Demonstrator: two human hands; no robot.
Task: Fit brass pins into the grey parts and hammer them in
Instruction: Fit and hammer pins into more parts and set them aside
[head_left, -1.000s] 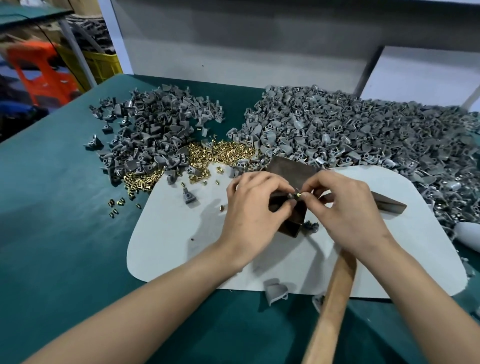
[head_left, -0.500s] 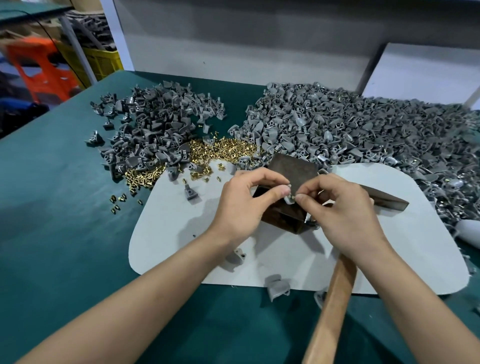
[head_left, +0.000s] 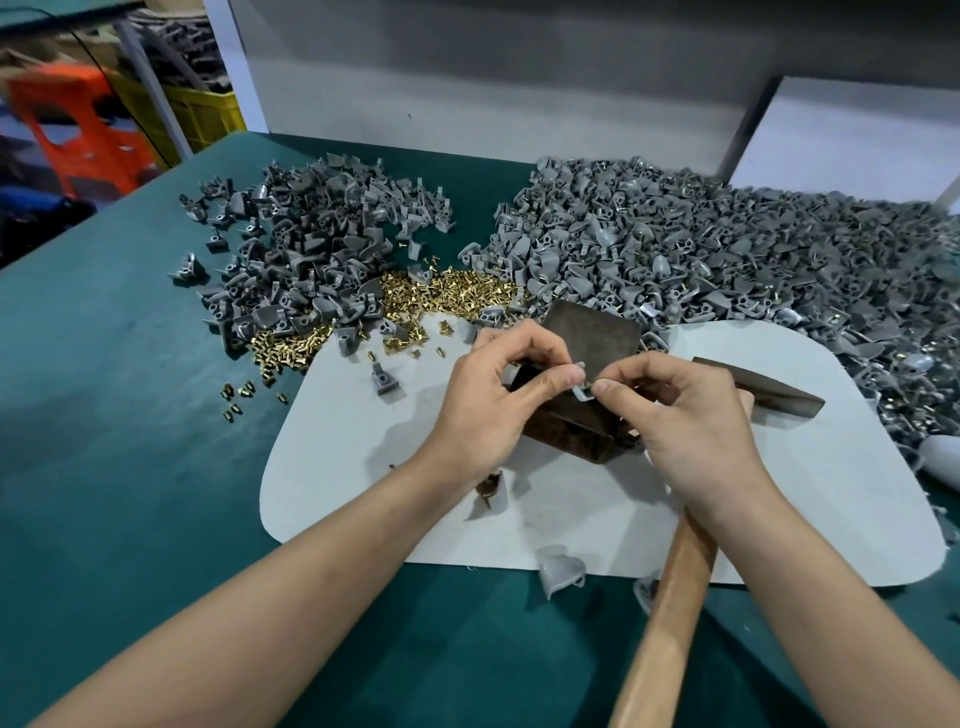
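My left hand (head_left: 498, 400) pinches a small grey part (head_left: 581, 384) over the rusty metal block (head_left: 582, 415) in the middle of the white mat. My right hand (head_left: 685, 415) pinches a brass pin (head_left: 590, 386) against that part, while the hammer's wooden handle (head_left: 665, 613) is tucked under its palm and the hammer head (head_left: 763, 389) sticks out to the right. A heap of brass pins (head_left: 447, 296) lies behind the mat, between two piles of grey parts (head_left: 322, 260) (head_left: 727, 254).
The white mat (head_left: 857, 499) lies on a green table (head_left: 104, 467). Loose grey parts lie on the mat (head_left: 384, 382) and at its front edge (head_left: 561, 574). A grey wall stands behind the table; an orange stool (head_left: 72, 135) and yellow crate (head_left: 202, 114) are at far left.
Both hands have lifted slightly from the block. The grey part between my fingers now shows more plainly, with the pin at its side. The hammer has stayed in place.
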